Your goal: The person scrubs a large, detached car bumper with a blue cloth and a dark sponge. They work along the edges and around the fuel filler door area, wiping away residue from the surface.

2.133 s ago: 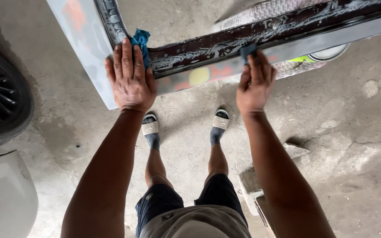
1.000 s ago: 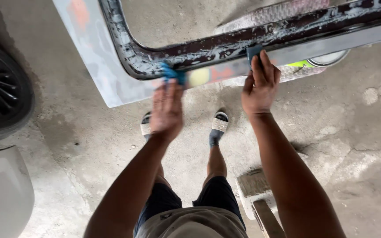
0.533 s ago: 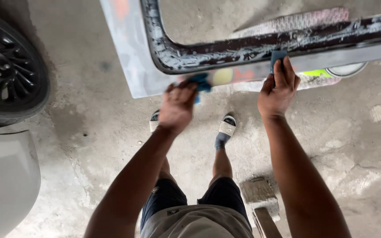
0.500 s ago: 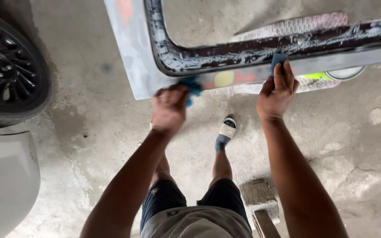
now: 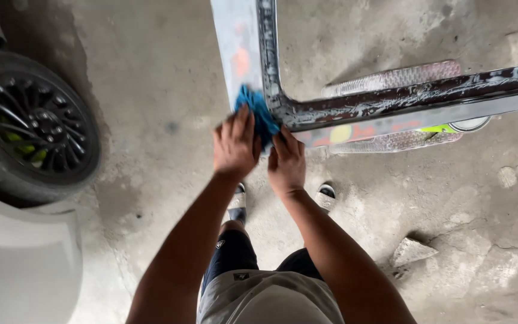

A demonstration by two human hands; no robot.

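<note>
Head view: two hands, left hand (image 5: 235, 146) and right hand (image 5: 286, 163), press one blue cloth (image 5: 258, 113) on one panel (image 5: 385, 105).

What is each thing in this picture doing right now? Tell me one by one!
Left hand: pressing the blue cloth.
Right hand: touching the cloth's lower edge.
Blue cloth: bunched, against the frame's corner.
Car door frame: held up off the floor, streaked with whitish residue.
Car wheel: standing on the floor, on the car.
Concrete floor: stained, patchy.
</note>
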